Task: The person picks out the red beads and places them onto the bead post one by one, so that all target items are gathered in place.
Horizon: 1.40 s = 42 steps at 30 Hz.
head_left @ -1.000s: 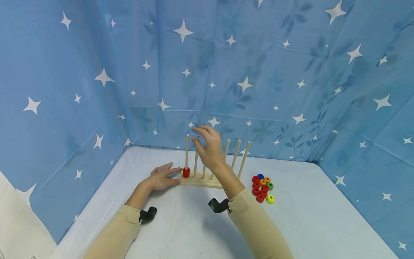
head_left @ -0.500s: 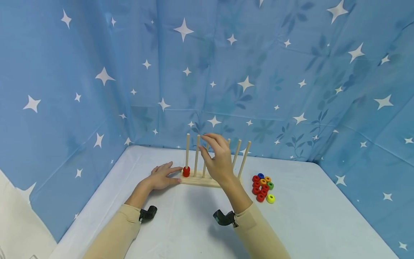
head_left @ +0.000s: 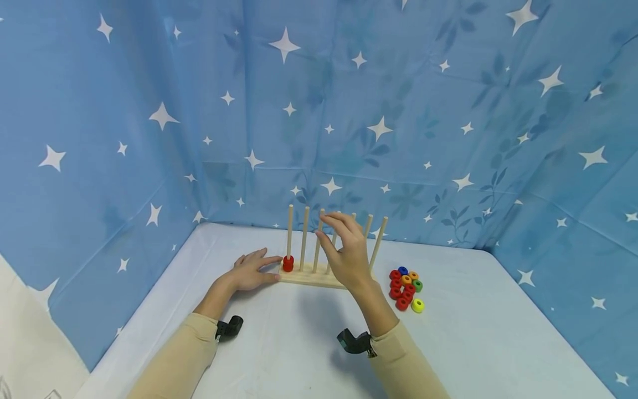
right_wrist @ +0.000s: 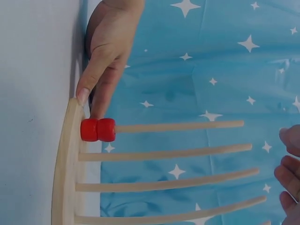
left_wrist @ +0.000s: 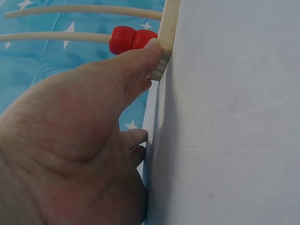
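A wooden peg stand [head_left: 319, 277], with several upright pegs along its base, stands at the middle of the table. On its leftmost peg two red beads [right_wrist: 98, 130] sit stacked at the bottom. My left hand [head_left: 247, 272] holds the left end of the base, its thumb [left_wrist: 140, 57] at the front and index finger at the back. In front of the pegs my right hand [head_left: 349, 256] is raised, thumb and fingers curved apart with nothing between them. Only its fingertips [right_wrist: 291, 176] show at the right wrist view's edge. The hand covers parts of the right-hand pegs.
To the right of the stand lies a loose cluster of beads: several red ones [head_left: 395, 293], a blue bead [head_left: 402, 271], orange beads [head_left: 406, 280], a green bead [head_left: 417, 286] and a yellow bead [head_left: 418, 306]. A blue star-patterned curtain [head_left: 319, 138] surrounds the white table [head_left: 478, 332].
My right hand has moved right and slightly down, away from the top of the leftmost peg. The left hand and the beads have stayed in place.
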Motion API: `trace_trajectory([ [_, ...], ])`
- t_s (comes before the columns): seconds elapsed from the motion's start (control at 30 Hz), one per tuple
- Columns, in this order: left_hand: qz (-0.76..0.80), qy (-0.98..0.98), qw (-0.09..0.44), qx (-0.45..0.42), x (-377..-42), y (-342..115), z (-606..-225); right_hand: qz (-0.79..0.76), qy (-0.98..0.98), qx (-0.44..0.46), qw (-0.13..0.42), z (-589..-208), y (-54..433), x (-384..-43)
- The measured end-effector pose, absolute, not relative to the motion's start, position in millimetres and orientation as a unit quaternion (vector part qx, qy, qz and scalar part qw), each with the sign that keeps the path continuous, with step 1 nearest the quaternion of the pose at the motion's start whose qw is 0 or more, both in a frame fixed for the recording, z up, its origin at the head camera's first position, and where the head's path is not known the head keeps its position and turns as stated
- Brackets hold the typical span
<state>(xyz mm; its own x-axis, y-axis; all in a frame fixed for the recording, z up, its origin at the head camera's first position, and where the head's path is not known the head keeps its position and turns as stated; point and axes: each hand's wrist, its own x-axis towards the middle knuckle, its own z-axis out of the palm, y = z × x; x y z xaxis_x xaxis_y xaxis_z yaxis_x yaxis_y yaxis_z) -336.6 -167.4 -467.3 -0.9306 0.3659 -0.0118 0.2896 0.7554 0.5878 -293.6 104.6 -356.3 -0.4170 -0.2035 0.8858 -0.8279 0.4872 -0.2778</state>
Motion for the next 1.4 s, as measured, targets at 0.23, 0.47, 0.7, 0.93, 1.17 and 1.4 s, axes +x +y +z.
trace_trajectory([
  [0.23, 0.303, 0.933, 0.063, 0.181, -338.0, -165.3, -468.1, 0.41, -0.757, 0.337, 0.381, -355.3, 116.9, -294.0],
  [0.47, 0.3, 0.935, 0.068, 0.176, -338.3, -165.9, -469.3, 0.416, -0.768, 0.331, 0.357, -355.3, 126.0, -294.9],
  [0.7, 0.307, 0.933, 0.069, 0.176, -336.6, -169.4, -468.2, 0.411, -0.788, 0.319, 0.33, -350.8, 136.8, -295.6],
  [0.93, 0.304, 0.932, 0.065, 0.184, -337.6, -168.5, -469.0, 0.411, -0.799, 0.301, 0.321, -344.4, 151.5, -296.8],
  [1.17, 0.303, 0.934, 0.063, 0.182, -337.3, -167.7, -469.7, 0.403, -0.799, 0.293, 0.337, -338.9, 166.6, -295.8],
  [1.4, 0.303, 0.933, 0.062, 0.185, -339.4, -168.2, -471.9, 0.405, -0.798, 0.28, 0.347, -335.2, 183.0, -296.1],
])
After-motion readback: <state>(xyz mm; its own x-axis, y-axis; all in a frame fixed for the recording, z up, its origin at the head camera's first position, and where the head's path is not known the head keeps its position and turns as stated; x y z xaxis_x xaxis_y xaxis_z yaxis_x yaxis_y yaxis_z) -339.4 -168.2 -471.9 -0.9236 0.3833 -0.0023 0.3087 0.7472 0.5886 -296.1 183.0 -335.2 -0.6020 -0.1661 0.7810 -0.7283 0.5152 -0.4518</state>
